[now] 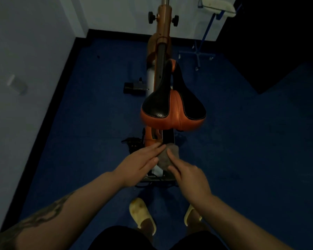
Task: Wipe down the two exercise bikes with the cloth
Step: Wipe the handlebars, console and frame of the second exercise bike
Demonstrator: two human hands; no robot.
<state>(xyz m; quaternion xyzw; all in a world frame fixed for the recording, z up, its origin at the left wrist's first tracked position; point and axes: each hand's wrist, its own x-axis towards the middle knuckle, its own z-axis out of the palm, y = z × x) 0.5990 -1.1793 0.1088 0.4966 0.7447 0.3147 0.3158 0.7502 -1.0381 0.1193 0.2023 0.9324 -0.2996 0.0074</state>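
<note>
I see both hands meeting low over the rear of an orange exercise bike (163,51), with a small bunched grey cloth (167,156) between them. My left hand (143,163) reaches in with fingers mostly straight, their tips resting against the left edge of the cloth; I can't tell whether its thumb pinches the fabric. My right hand (188,175) comes from the other side, forefinger and thumb laid on the cloth's right side, the other fingers loosely curled; whether that is a real grip is unclear in the dim light. The cloth sits over the bike's rear frame (167,136), just ahead of my fingertips. Directly beyond the hands is the orange-and-black saddle (173,107), and farther out the seat post and the two black adjustment knobs (152,16). A black pedal (132,87) lies out past my left hand. Below the hands, yellow slippers (143,213) stand on the blue floor (242,159). Far beyond my right hand a mop (217,6) leans against the wall.
</note>
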